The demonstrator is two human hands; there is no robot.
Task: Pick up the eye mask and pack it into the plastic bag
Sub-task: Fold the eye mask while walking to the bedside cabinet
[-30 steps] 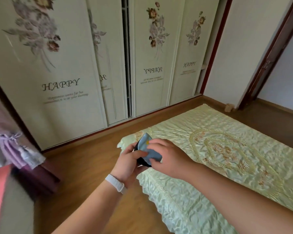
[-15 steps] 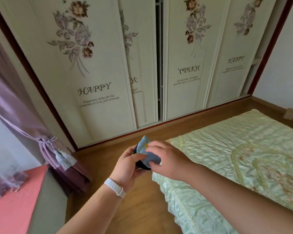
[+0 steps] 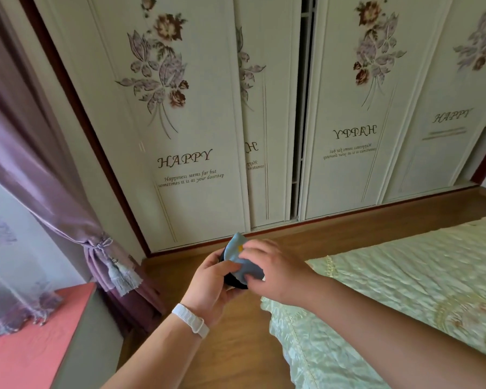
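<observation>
Wardrobe doors (image 3: 197, 130) with floral print and "HAPPY" lettering fill the back. Bed (image 3: 404, 290) with pale green quilted cover at right, purple curtain (image 3: 48, 192) tied back at left, wood floor (image 3: 236, 346) between. Both hands meet mid-frame over the floor, just off the bed corner. Left hand (image 3: 211, 284), white wristband (image 3: 190, 320), cups the eye mask (image 3: 237, 259) from below; right hand (image 3: 275, 272) pinches its blue fabric from above. Plastic bag: can't tell.

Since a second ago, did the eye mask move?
Yes. Against the bed, the eye mask has shifted left: it was over the bed's corner, now over the floor.
</observation>
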